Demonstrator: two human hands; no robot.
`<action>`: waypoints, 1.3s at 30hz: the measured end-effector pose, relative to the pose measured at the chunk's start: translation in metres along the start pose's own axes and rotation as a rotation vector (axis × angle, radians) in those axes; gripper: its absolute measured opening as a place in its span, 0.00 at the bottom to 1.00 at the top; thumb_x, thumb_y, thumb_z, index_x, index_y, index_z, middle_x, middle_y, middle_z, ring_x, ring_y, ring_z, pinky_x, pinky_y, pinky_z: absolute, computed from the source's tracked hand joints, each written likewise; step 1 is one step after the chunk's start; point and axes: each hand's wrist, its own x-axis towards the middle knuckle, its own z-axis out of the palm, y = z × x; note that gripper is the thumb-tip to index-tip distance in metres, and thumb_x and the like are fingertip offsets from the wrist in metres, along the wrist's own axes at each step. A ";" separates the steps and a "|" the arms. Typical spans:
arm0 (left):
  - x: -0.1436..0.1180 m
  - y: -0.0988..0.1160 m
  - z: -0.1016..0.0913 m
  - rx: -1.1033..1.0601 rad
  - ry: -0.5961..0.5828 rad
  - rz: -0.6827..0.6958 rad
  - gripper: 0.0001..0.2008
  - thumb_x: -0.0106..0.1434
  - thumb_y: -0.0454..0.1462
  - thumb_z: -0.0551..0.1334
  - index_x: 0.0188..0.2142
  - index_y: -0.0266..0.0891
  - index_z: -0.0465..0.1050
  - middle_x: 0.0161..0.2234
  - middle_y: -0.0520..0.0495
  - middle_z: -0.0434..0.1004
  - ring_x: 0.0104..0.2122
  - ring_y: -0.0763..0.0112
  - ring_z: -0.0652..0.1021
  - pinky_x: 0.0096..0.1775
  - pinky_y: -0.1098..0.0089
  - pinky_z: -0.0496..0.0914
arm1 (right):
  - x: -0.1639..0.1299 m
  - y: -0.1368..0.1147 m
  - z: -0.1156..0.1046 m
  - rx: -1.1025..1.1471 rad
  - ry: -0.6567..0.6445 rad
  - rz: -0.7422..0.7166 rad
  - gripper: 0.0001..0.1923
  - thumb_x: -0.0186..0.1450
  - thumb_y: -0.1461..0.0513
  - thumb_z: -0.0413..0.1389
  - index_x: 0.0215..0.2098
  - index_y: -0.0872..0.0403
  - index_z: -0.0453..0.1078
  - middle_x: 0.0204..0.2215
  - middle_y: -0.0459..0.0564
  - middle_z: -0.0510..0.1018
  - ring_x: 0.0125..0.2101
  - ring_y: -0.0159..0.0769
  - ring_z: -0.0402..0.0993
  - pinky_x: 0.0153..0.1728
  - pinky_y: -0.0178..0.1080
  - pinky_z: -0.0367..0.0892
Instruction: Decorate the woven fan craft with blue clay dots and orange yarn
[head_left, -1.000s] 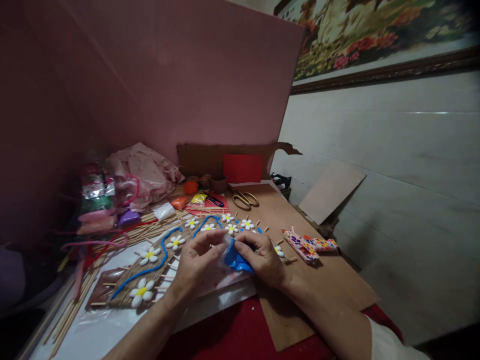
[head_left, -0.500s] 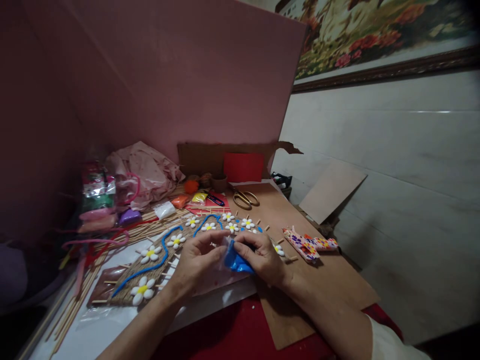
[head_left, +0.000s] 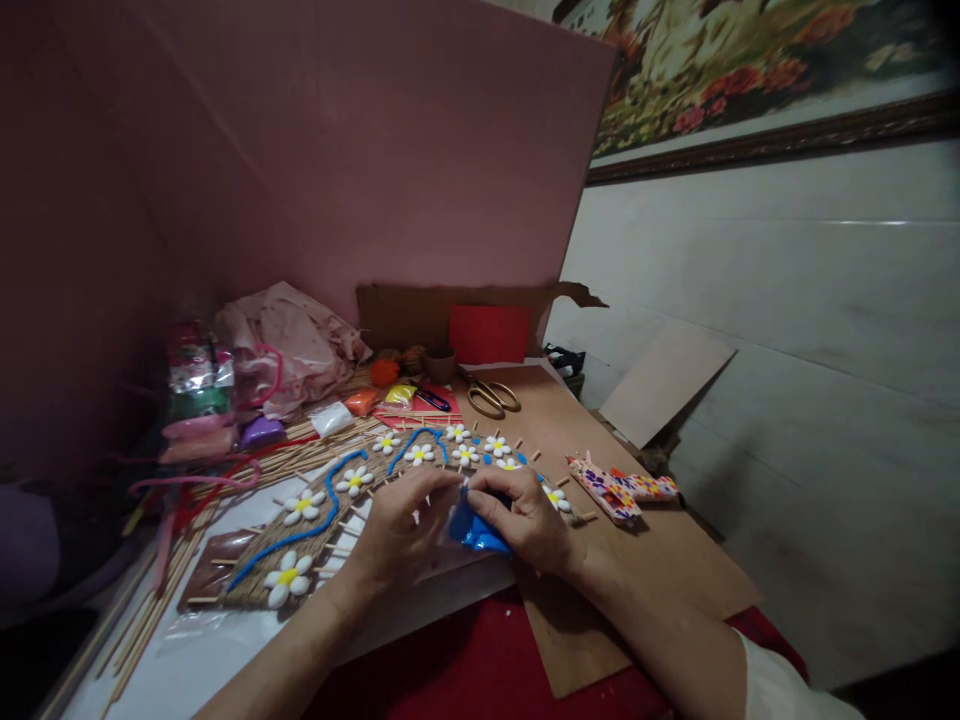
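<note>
My left hand (head_left: 401,530) and my right hand (head_left: 525,520) meet over the table's front edge. Together they pinch a lump of blue clay (head_left: 472,530) wrapped in clear plastic. My left fingertips press at its top, and my right hand cups it from the right. Just behind the hands lies a woven brown mat (head_left: 330,520) set with white and yellow clay flowers (head_left: 303,507), a wavy blue clay line (head_left: 328,500) and short wooden pegs.
A brown board (head_left: 600,450) carries gold scissors (head_left: 491,397) and two flower-patterned pieces (head_left: 619,490). Packets of coloured clay (head_left: 360,402), bamboo sticks (head_left: 172,570) and pink plastic bags (head_left: 292,345) crowd the left. A pink panel (head_left: 375,150) stands behind.
My left fingers have curled in closer over the top of the blue clay. The view has shifted slightly; nothing else has moved.
</note>
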 end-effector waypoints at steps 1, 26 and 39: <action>0.000 0.000 0.000 0.021 0.004 0.043 0.07 0.60 0.30 0.57 0.36 0.36 0.74 0.27 0.49 0.76 0.25 0.76 0.73 0.26 0.78 0.66 | 0.000 0.000 0.000 0.005 0.000 -0.003 0.08 0.64 0.63 0.51 0.28 0.56 0.69 0.22 0.43 0.69 0.25 0.28 0.65 0.28 0.31 0.60; -0.007 0.005 0.012 -0.542 0.074 -0.549 0.07 0.56 0.39 0.63 0.30 0.36 0.75 0.24 0.51 0.74 0.24 0.75 0.71 0.27 0.76 0.66 | -0.002 -0.004 0.002 -0.058 0.024 -0.007 0.09 0.65 0.62 0.50 0.28 0.55 0.68 0.22 0.44 0.70 0.26 0.29 0.66 0.30 0.32 0.60; 0.003 0.015 0.010 -0.879 0.136 -0.748 0.12 0.45 0.37 0.70 0.30 0.35 0.75 0.25 0.48 0.77 0.24 0.72 0.75 0.28 0.73 0.69 | -0.001 -0.001 0.001 -0.054 0.155 0.055 0.11 0.66 0.60 0.49 0.29 0.55 0.69 0.24 0.45 0.72 0.26 0.30 0.67 0.28 0.32 0.61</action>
